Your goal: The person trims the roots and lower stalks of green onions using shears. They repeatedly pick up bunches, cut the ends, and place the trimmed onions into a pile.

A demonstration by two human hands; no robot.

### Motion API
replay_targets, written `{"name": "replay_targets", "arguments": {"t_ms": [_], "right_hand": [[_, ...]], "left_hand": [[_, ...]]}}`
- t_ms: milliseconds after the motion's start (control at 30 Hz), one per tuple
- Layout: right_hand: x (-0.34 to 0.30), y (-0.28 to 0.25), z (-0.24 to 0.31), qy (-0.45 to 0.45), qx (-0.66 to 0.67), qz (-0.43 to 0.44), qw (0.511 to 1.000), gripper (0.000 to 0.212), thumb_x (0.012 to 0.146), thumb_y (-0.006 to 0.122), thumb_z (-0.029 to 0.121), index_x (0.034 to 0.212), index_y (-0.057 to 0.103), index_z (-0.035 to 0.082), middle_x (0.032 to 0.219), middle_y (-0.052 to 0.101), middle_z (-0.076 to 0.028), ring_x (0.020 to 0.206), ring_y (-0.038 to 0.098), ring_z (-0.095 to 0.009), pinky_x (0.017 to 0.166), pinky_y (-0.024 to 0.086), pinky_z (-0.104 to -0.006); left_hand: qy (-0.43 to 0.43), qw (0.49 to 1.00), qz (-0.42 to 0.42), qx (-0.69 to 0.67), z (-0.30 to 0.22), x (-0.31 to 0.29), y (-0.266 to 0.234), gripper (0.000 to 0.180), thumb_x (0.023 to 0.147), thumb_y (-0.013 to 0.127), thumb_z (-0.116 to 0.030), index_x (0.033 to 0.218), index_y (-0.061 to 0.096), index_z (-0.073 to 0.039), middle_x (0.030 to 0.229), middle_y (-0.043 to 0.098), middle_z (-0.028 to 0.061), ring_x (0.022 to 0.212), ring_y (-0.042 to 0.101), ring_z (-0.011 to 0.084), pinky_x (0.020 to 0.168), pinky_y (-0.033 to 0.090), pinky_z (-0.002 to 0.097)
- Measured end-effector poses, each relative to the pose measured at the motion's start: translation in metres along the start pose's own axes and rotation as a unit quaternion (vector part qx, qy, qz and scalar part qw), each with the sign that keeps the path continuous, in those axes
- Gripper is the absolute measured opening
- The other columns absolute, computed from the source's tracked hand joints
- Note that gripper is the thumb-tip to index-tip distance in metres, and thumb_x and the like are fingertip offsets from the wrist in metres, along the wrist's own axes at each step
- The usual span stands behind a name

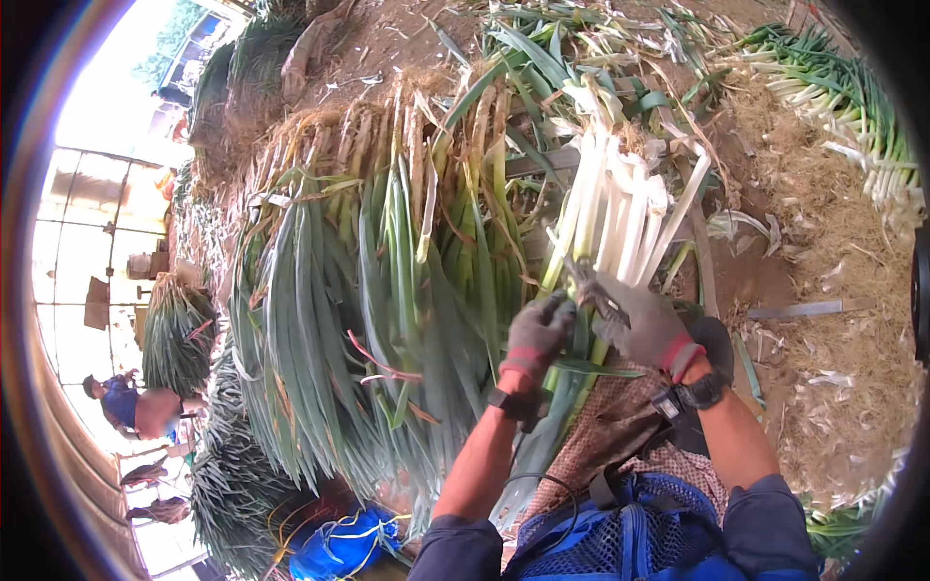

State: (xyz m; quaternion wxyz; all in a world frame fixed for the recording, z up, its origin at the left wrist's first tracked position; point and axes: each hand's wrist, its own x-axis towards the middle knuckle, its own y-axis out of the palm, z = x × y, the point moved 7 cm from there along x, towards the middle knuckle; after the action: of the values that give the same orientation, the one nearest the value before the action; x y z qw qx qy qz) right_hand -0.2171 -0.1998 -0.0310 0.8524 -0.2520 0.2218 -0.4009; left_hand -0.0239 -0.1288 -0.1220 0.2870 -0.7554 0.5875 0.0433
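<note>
My left hand (540,334), in a grey glove with a red cuff, closes round a long green onion (559,273), white at the far end with its green leaves trailing toward my lap. Just right of it, my right hand (651,327), gloved alike, is closed on a dark metal tool (603,293) that touches the stalk area; motion blur hides its exact kind. Beyond my hands lies a pile of peeled green onions (625,208) with pale white stems. To the left spreads a large heap of unpeeled green onions (387,242), roots facing away from me.
A blue plastic bag (339,544) lies at lower left. Trimmed roots and husks (823,223) cover the ground at right, beside a flat metal strip (812,309). More cleaned green onions (852,107) line the far right. Another person (136,407) is at far left, near stacked bundles (177,334).
</note>
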Motion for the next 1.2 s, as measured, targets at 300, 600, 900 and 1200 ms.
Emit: {"name": "replay_targets", "arguments": {"t_ms": [300,600,900,1200], "right_hand": [[0.036,0.02,0.024,0.063,-0.017,0.071,0.995,0.077,0.094,0.068,0.04,0.162,0.042,0.016,0.109,0.071,-0.031,0.105,0.069,-0.05,0.095,0.053,-0.0549],[0.081,0.034,0.044,0.068,-0.107,0.149,0.981,0.074,0.096,0.063,0.037,0.162,0.041,0.01,0.105,0.076,-0.026,0.102,0.072,-0.045,0.095,0.054,-0.0536],[0.163,0.017,0.022,0.054,-0.08,0.072,0.993,0.074,0.095,0.065,0.033,0.16,0.042,0.007,0.117,0.074,-0.028,0.113,0.071,-0.044,0.102,0.053,-0.0519],[0.209,-0.011,0.012,0.047,-0.107,0.025,0.993,0.068,0.098,0.064,0.035,0.158,0.046,0.009,0.114,0.075,-0.024,0.113,0.071,-0.041,0.099,0.053,-0.0499]], "left_hand": [[0.015,0.96,-0.241,0.14,0.001,0.054,-0.108,0.033,0.093,0.067,-0.023,0.121,0.076,-0.007,0.112,0.076,0.0231,0.1,0.074,0.0398,0.089,0.056,0.046],[0.122,0.928,-0.269,0.226,-0.036,0.055,-0.097,0.029,0.096,0.066,-0.021,0.122,0.075,-0.012,0.112,0.074,0.0173,0.102,0.072,0.0375,0.09,0.057,0.0476],[0.021,0.928,-0.182,0.326,-0.026,0.102,-0.08,0.042,0.096,0.067,-0.034,0.134,0.069,-0.015,0.121,0.072,0.0203,0.112,0.07,0.0404,0.096,0.056,0.049],[-0.067,0.908,-0.122,0.396,-0.042,0.128,-0.074,0.053,0.092,0.073,-0.038,0.139,0.063,-0.016,0.128,0.067,0.0266,0.121,0.065,0.0424,0.099,0.054,0.0508]]}}
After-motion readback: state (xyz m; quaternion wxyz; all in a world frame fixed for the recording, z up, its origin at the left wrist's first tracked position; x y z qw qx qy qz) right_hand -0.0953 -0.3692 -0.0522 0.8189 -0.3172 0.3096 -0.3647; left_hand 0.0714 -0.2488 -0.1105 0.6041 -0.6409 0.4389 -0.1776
